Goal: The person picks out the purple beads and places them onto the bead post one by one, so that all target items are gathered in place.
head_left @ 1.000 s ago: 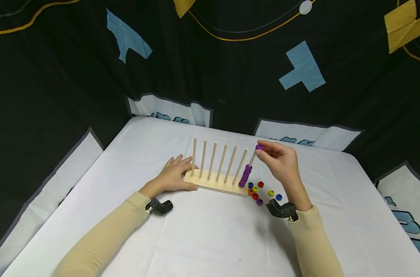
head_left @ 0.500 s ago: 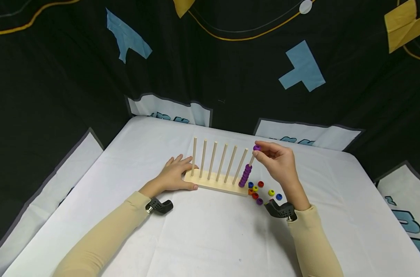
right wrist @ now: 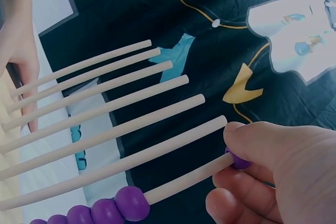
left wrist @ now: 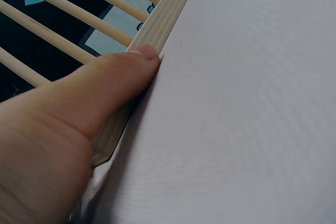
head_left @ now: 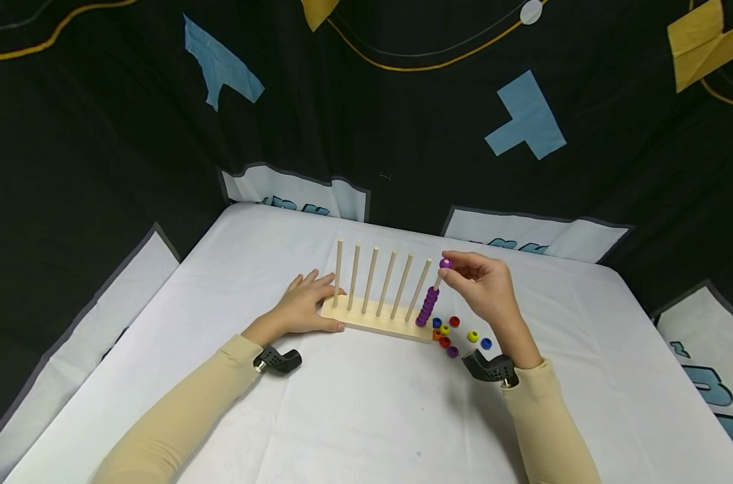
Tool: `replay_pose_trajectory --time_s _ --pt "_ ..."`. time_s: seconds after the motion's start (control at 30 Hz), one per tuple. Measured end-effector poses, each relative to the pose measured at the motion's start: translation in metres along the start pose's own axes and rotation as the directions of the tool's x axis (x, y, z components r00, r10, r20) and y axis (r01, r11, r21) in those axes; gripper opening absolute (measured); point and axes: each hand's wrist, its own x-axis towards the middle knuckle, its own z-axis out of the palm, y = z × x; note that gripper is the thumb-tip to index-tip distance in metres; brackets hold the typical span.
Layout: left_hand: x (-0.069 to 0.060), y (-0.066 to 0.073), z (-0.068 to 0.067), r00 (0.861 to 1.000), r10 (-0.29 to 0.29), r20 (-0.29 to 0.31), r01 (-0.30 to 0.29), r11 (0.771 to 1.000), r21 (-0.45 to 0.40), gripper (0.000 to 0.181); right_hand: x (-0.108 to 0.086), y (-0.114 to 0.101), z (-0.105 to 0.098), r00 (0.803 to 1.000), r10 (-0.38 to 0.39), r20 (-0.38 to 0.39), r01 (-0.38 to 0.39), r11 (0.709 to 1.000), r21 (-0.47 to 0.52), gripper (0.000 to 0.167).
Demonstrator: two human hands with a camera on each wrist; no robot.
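A wooden peg rack (head_left: 378,324) with a row of upright pegs stands on the white table. My left hand (head_left: 306,306) grips its left end; in the left wrist view the thumb (left wrist: 118,80) lies along the front edge of the base, while some fingers are hidden behind it. Purple beads (head_left: 427,308) are stacked on the lower part of the rightmost peg. Between thumb and index finger, my right hand (head_left: 484,286) pinches another purple bead (right wrist: 239,160) at that peg's top. The peg's end enters this bead. The other pegs (right wrist: 110,154) carry no beads.
Loose beads in several colours lie right of the base, among them a red bead (head_left: 454,322), a yellow bead (head_left: 473,336), a blue bead (head_left: 486,343) and a purple bead (head_left: 453,351). A black curtain (head_left: 390,134) hangs behind the table.
My right hand has moved left and slightly down with the purple bead, which is now on the tip of the rightmost peg. My left hand and the rack stay in place.
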Motion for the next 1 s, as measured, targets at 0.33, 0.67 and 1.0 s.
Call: replay_pose_trajectory --time_s 0.33,0.67,1.0 --pt "-0.0006 0.0010 -0.0003 1.000 0.004 -0.007 -0.004 1.000 -0.005 0.071 -0.0010 0.0008 -0.0001 1.000 0.007 0.021 -0.007 1.000 -0.025 0.028" --pt "-0.0011 0.0028 -0.0016 1.000 -0.004 0.003 0.004 1.000 -0.004 0.071 -0.0008 0.0022 -0.0007 1.000 0.006 0.008 -0.006 1.000 -0.009 0.026" --pt "-0.0009 0.0016 -0.0006 1.000 -0.008 0.000 0.008 1.000 -0.008 0.070 -0.0001 0.0038 -0.0009 1.000 -0.011 0.009 0.011 1.000 0.018 0.025"
